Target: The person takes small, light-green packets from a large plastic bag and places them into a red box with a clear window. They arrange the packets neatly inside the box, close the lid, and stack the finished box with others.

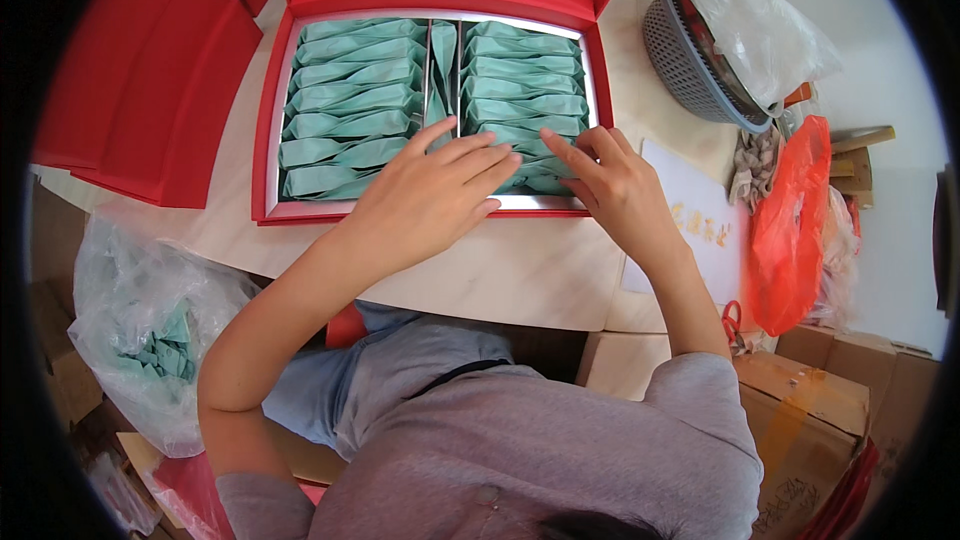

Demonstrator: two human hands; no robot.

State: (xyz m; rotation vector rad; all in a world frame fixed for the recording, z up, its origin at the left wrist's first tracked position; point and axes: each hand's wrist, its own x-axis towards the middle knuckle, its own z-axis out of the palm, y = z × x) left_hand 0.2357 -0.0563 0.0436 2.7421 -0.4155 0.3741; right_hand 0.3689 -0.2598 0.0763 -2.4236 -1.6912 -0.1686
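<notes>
A red gift box (262, 155) with a silver inner rim lies open on the table, its lid raised at the far side. Rows of green paper packets (350, 98) fill its left and right compartments, and more stand upright in the narrow middle slot. My left hand (435, 190) reaches over the near middle of the box, fingers stretched toward the right compartment. At that compartment's near right corner, my right hand (610, 175) has its fingers bent at the packets, the index finger on one. Whether it pinches a packet cannot be made out.
Red boxes (150, 90) stand at the left. A clear bag (130, 280) of green packets hangs below the table's left edge. On the right are a grey basket (690, 60), a white printed sheet (690, 210), an orange-red plastic bag (790, 230), red-handled scissors (733, 320) and cardboard boxes (800, 400).
</notes>
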